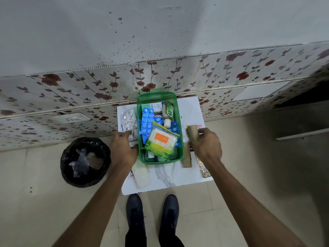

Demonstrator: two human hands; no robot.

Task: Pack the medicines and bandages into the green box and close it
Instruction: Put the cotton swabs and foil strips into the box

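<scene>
The green box (181, 139) stands open on a small white table (167, 182). Inside lie blue pill strips (147, 120), a pack of cotton swabs (161, 140), a small white bottle (167, 123) and other packets. My left hand (122, 148) rests at the box's left side, its fingertips on silver foil strips (128, 120) lying on the table. To the right of the box, my right hand (205, 145) is closed around a beige bandage roll (192, 131). A second beige roll (186, 158) lies below it.
A white gauze pad (141, 175) lies at the table's front left and a strip of pale tablets (203, 168) at the right edge. A black-lined waste bin (85, 161) stands on the floor to the left. The flowered wall panel (89, 97) is behind the table. My shoes (135, 211) are below.
</scene>
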